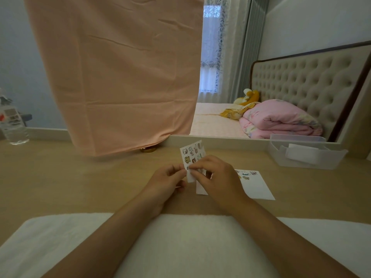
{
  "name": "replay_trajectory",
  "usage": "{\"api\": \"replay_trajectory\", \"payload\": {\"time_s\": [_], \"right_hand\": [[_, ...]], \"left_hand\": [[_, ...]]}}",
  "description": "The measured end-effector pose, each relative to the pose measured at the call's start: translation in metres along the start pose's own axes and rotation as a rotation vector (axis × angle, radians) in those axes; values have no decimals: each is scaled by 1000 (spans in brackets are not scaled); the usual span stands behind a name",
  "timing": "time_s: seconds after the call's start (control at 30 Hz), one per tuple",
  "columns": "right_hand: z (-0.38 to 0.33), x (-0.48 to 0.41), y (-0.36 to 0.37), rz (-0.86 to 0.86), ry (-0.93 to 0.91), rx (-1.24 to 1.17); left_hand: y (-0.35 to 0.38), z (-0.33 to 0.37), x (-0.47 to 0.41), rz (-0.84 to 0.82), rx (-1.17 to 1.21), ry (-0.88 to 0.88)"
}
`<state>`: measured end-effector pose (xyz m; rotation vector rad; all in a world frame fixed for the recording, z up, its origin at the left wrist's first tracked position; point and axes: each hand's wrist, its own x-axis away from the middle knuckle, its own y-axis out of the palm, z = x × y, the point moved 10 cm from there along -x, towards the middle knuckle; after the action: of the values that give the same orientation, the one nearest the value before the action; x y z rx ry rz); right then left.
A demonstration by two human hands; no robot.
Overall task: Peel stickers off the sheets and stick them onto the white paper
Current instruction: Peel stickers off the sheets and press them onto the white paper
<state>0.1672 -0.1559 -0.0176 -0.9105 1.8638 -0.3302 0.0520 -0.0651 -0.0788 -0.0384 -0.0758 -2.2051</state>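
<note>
Left grip [168,178] pinching, right grip [218,175] pinching against it, fingers [202,162] curled

I wear the single camera on my head, and it looks forward and down over the wooden table [60,177]. My forearms run up from the bottom edge to my left hand [167,177] and right hand [217,173]. Both hands hold the sticker sheet [190,152] close below the lens, near mid-frame. The wide angle bows the table's far edge and also takes in the pink cloth [120,77] and the bed [216,121] farther ahead.
</note>
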Motion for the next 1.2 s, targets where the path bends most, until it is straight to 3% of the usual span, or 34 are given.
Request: {"api": "replay_trajectory", "payload": {"time_s": [0.47,1.2], "right_hand": [[4,-3,-1,64,38,-85],[6,-4,-1,-16,166,-168]], "left_hand": [[-2,16,2,74,-153,216],[-3,31,4,107,-285,373]]}}
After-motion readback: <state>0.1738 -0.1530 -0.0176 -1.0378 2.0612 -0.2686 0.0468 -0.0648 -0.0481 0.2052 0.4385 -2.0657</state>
